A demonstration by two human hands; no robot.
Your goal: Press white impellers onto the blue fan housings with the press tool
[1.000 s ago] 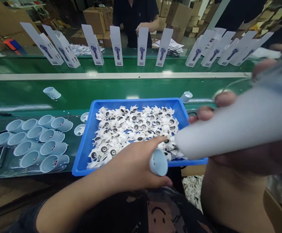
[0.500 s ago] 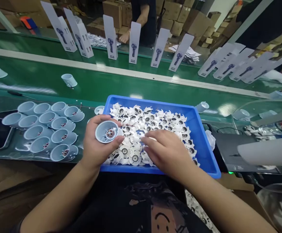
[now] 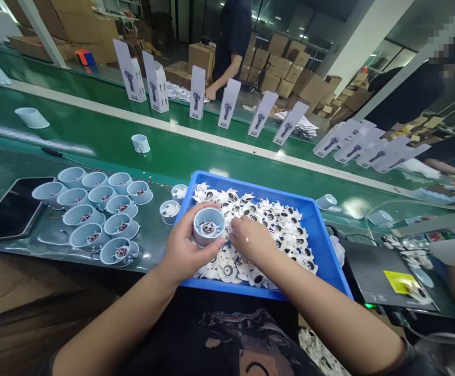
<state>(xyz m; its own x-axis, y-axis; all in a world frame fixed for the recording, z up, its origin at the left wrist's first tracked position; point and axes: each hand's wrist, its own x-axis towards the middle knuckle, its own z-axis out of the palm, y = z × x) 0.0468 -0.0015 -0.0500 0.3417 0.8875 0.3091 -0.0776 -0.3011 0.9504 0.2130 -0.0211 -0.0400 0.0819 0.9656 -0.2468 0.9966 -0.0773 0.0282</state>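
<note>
My left hand (image 3: 190, 245) is wrapped round a light blue, cup-shaped fan housing (image 3: 208, 241). Its open end faces me, and a small motor with copper-red parts shows inside. Close beside it, my right hand (image 3: 253, 237) reaches into a pile of white fan blades (image 3: 227, 269). The fingers of that hand are curled together, and whatever is between their tips is hidden. A blue tray (image 3: 329, 256) holds the pile under both hands. Left of the tray stand two more housings, one of which, the nearer housing (image 3: 169, 211), has white blades inside.
Several blue housings with motors (image 3: 120, 251) stand in rows at the left, by a dark tablet-like panel (image 3: 10, 209). A green conveyor (image 3: 180, 149) runs behind, with white printed boxes (image 3: 227, 107) along its far side. A black device (image 3: 380, 261) lies right. Co-workers stand beyond.
The view has tilted up and swung left. My left hand has brought the housing further over the tray, nearer my right hand. My right fingers have curled in among the blades.
</note>
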